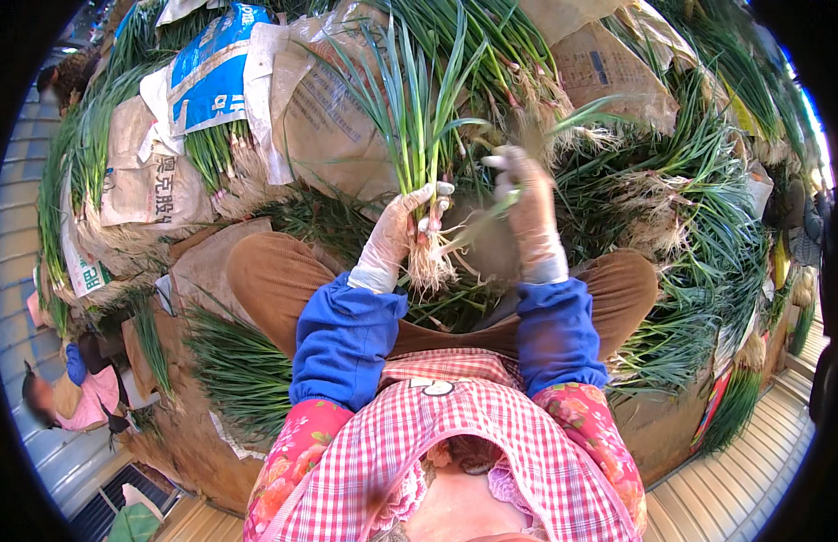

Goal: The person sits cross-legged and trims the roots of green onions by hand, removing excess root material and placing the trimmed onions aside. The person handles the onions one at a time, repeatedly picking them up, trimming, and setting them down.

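Note:
My left hand (400, 227), in a pale glove, is shut around a small bunch of green garlic (419, 146). Its leaves fan upward, and its pale bulbs and stringy roots (430, 264) hang below my fingers. To the right of the bunch is my gloved right hand (530, 203), blurred by motion, with its fingers curled. A blurred green leaf (505, 204) runs into its palm, and it appears to be held there. More loose green stalks and leaves (452, 308) lie between my legs, below the bunch.
Green garlic piles (703, 257) with tangled roots spread at right. Bundles (212, 159) lie at left under printed sacks (337, 112), and another bunch (242, 369) lies by my left knee. A person (87, 396) is at far left. Metal sheeting (724, 467) shows at lower right.

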Action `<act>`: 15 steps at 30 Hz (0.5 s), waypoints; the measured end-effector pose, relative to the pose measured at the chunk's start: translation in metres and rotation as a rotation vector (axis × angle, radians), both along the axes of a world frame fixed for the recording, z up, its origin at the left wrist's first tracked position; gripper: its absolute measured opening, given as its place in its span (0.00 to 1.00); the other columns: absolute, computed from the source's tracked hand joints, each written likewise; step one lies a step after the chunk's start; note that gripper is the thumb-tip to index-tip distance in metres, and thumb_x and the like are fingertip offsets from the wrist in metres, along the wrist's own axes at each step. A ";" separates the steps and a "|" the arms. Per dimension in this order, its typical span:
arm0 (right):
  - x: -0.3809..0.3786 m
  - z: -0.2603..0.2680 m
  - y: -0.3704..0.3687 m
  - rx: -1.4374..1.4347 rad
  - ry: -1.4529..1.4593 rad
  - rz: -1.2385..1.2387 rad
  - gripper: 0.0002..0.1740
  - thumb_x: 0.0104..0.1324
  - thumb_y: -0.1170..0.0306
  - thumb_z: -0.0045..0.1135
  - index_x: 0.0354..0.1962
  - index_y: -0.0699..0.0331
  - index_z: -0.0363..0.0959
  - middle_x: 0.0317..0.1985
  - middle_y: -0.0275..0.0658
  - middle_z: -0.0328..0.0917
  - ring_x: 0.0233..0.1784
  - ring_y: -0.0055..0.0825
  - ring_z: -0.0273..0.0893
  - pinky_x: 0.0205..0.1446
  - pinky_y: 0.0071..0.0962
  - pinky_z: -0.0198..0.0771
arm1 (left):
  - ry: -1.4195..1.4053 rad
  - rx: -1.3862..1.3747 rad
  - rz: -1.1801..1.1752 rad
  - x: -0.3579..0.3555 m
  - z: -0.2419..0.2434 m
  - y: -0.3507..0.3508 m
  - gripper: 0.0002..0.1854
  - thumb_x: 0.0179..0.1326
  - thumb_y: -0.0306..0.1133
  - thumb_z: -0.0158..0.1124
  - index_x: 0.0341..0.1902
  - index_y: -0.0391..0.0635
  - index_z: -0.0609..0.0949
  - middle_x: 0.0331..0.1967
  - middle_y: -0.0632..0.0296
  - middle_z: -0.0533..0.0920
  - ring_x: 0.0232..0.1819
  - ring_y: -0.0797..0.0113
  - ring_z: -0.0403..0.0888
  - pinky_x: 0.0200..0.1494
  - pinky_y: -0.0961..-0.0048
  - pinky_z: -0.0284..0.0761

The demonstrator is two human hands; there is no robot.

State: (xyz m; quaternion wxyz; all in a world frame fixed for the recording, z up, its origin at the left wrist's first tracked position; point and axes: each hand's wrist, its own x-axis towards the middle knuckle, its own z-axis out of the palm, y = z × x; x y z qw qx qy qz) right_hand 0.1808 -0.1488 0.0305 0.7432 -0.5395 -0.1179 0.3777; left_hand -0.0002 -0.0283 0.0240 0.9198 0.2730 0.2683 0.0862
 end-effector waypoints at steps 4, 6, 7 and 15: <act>-0.055 -0.018 0.017 -0.185 0.006 0.400 0.23 0.69 0.52 0.44 0.39 0.62 0.78 0.28 0.30 0.78 0.17 0.14 0.58 0.20 0.15 0.54 | 0.134 0.149 -0.025 -0.013 0.011 -0.002 0.15 0.63 0.40 0.58 0.40 0.38 0.80 0.18 0.66 0.77 0.13 0.78 0.69 0.15 0.84 0.64; -0.054 -0.006 0.012 -0.260 0.076 0.622 0.17 0.67 0.56 0.51 0.37 0.62 0.78 0.24 0.26 0.73 0.17 0.12 0.57 0.19 0.16 0.52 | 0.169 0.225 0.000 -0.022 0.019 0.001 0.13 0.62 0.38 0.60 0.30 0.40 0.80 0.11 0.67 0.74 0.08 0.79 0.66 0.12 0.83 0.61; -0.049 0.002 0.007 -0.324 0.031 0.579 0.13 0.66 0.59 0.53 0.34 0.61 0.76 0.22 0.25 0.72 0.18 0.12 0.59 0.20 0.16 0.54 | 0.179 0.198 0.000 -0.028 0.023 0.003 0.11 0.60 0.36 0.62 0.28 0.41 0.79 0.12 0.67 0.75 0.09 0.79 0.67 0.11 0.83 0.60; -0.044 0.023 0.024 -0.329 -0.402 0.346 0.14 0.65 0.62 0.55 0.24 0.62 0.70 0.19 0.31 0.68 0.20 0.20 0.62 0.26 0.24 0.63 | 0.377 0.366 -0.072 -0.025 0.020 -0.016 0.11 0.51 0.36 0.71 0.28 0.45 0.79 0.14 0.68 0.75 0.10 0.80 0.68 0.12 0.83 0.60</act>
